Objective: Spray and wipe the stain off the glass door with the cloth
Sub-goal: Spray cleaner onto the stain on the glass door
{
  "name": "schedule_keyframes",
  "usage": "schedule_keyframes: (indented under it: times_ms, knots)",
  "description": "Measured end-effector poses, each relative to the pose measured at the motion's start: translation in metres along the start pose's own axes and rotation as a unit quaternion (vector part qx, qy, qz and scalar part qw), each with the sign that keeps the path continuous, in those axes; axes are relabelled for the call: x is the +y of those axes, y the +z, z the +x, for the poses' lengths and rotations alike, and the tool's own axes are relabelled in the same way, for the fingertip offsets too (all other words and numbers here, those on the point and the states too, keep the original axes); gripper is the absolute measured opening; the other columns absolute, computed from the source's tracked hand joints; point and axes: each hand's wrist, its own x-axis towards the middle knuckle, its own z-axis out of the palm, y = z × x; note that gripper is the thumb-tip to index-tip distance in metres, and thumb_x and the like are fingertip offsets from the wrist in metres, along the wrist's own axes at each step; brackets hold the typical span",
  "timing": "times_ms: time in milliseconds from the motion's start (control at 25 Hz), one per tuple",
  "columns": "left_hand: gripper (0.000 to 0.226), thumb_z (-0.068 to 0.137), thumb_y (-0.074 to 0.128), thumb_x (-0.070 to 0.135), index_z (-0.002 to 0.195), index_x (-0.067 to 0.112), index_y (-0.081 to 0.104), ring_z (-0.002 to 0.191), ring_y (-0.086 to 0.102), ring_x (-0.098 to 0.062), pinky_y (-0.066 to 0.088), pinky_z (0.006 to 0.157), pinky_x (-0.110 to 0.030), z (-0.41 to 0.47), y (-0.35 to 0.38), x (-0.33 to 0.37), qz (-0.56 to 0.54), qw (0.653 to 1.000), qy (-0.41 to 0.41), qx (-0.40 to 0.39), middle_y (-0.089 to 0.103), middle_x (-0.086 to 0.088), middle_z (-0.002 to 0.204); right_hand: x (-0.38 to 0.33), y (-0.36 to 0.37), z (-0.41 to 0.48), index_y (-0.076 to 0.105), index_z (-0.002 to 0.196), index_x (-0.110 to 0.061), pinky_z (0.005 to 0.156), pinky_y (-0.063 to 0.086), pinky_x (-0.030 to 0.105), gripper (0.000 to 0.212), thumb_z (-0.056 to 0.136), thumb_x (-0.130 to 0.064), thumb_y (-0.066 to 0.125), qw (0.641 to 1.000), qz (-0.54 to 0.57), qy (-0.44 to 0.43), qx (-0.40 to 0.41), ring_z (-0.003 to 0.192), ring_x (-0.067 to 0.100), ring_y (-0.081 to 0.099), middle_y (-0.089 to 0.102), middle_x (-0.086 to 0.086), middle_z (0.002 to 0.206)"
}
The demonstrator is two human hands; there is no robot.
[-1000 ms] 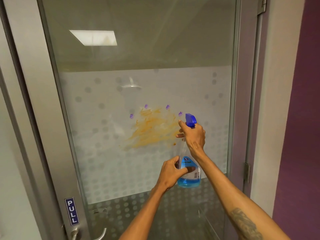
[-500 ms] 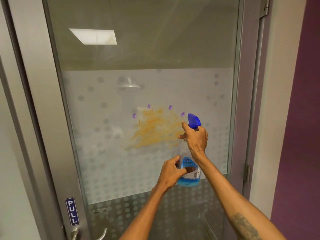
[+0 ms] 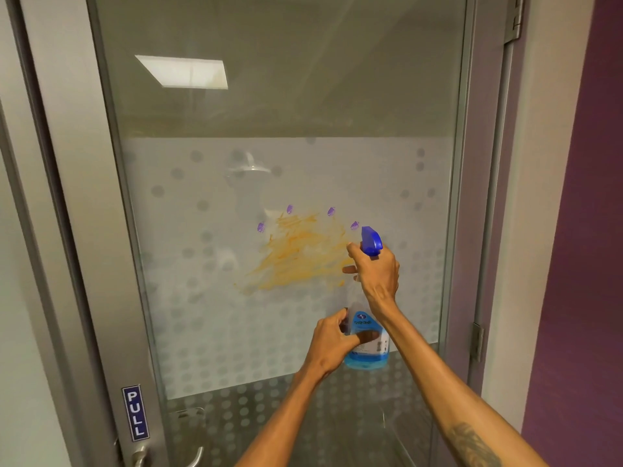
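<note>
An orange smeared stain point(image 3: 296, 256) sits on the frosted band of the glass door point(image 3: 209, 298), ringed by small purple marks. A clear spray bottle point(image 3: 367, 345) with blue liquid and a blue trigger head point(image 3: 371, 241) is held upright just right of the stain. My right hand point(image 3: 376, 274) grips the bottle's neck at the trigger, index finger pointing toward the stain. My left hand point(image 3: 332, 342) holds the bottle's lower body, thumb across the label. No cloth is in view.
The door's grey metal frame point(image 3: 77, 230) carries a blue PULL sign point(image 3: 135, 412) and a lever handle point(image 3: 168, 458) at lower left. Hinges point(image 3: 477, 342) run along the right edge, beside a white jamb and a purple wall point(image 3: 580, 230).
The view has shifted a little; the bottle and both hands sit slightly lower and to the right in frame. Both grips are unchanged and the stain looks the same.
</note>
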Motion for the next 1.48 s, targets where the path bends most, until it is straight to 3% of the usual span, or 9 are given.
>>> schedule_keyframes:
  times_ms: [160,280,480,720,920,1160,1360,1480]
  knots:
    - [0.055,0.076,0.08,0.055,0.117,0.021,0.071,0.094,0.076,-0.011,0.062,0.077,-0.019,0.0,0.0,-0.003,0.014,1.0,0.0,0.003,0.077,0.006,0.112,0.004,0.003,0.0,0.066,0.087,-0.008,0.071,0.065,0.044,0.025,0.093,-0.033,0.065,1.0,-0.018,-0.009,0.019,0.056,0.003,0.072,0.072,-0.002,0.062]
    - [0.055,0.077,0.08,0.054,0.118,0.019,0.071,0.09,0.074,-0.007,0.058,0.072,-0.012,0.002,-0.007,-0.002,0.035,0.999,0.005,0.016,0.077,0.004,0.113,0.005,0.008,-0.004,0.064,0.082,-0.011,0.063,0.06,0.035,0.026,0.091,-0.035,0.066,0.999,-0.012,-0.019,0.038,0.053,-0.003,0.07,0.07,-0.002,0.056]
    - [0.054,0.072,0.08,0.06,0.111,0.022,0.074,0.083,0.076,-0.003,0.059,0.07,-0.013,0.006,-0.022,0.01,0.036,0.999,0.008,0.026,0.079,0.009,0.104,-0.015,0.017,0.007,0.068,0.092,-0.011,0.065,0.062,0.039,0.027,0.092,-0.038,0.066,1.0,0.005,-0.025,0.011,0.055,0.004,0.073,0.074,-0.001,0.074]
    - [0.053,0.076,0.083,0.052,0.116,0.019,0.074,0.09,0.076,-0.01,0.062,0.078,-0.021,0.007,-0.04,0.014,0.045,0.998,0.011,0.047,0.079,0.005,0.108,-0.024,0.032,0.001,0.063,0.074,-0.018,0.055,0.049,0.022,0.029,0.091,-0.041,0.063,0.998,-0.009,-0.052,0.025,0.046,-0.006,0.065,0.065,-0.005,0.048]
    - [0.05,0.077,0.083,0.049,0.116,0.019,0.074,0.091,0.077,-0.012,0.062,0.077,-0.02,-0.005,-0.061,0.013,0.019,0.998,0.004,0.056,0.079,0.006,0.108,-0.035,0.05,-0.007,0.066,0.089,-0.013,0.061,0.059,0.034,0.031,0.09,-0.044,0.065,0.997,0.006,-0.069,-0.02,0.049,0.002,0.07,0.075,0.001,0.074]
    - [0.052,0.075,0.083,0.052,0.115,0.02,0.073,0.092,0.076,-0.013,0.063,0.079,-0.023,-0.016,-0.094,0.014,0.037,0.996,-0.001,0.087,0.078,0.005,0.11,-0.046,0.078,-0.025,0.06,0.075,-0.011,0.056,0.051,0.026,0.035,0.092,-0.042,0.063,0.996,0.011,-0.091,-0.019,0.045,-0.006,0.064,0.069,0.007,0.054]
    - [0.05,0.071,0.083,0.056,0.11,0.026,0.073,0.087,0.077,-0.008,0.06,0.073,-0.016,-0.035,-0.11,0.008,0.015,0.995,-0.012,0.094,0.076,0.017,0.098,-0.051,0.093,-0.041,0.063,0.085,-0.011,0.059,0.056,0.033,0.036,0.089,-0.047,0.065,0.994,0.022,-0.08,-0.068,0.048,0.004,0.07,0.071,0.005,0.063]
    - [0.039,0.076,0.084,0.048,0.107,0.029,0.071,0.089,0.077,-0.008,0.06,0.072,-0.017,-0.043,-0.116,0.001,0.005,0.994,-0.022,0.103,0.076,0.016,0.098,-0.054,0.104,-0.052,0.061,0.077,-0.013,0.056,0.054,0.029,0.035,0.092,-0.043,0.064,0.992,-0.003,-0.092,-0.085,0.048,0.004,0.069,0.067,0.001,0.053]
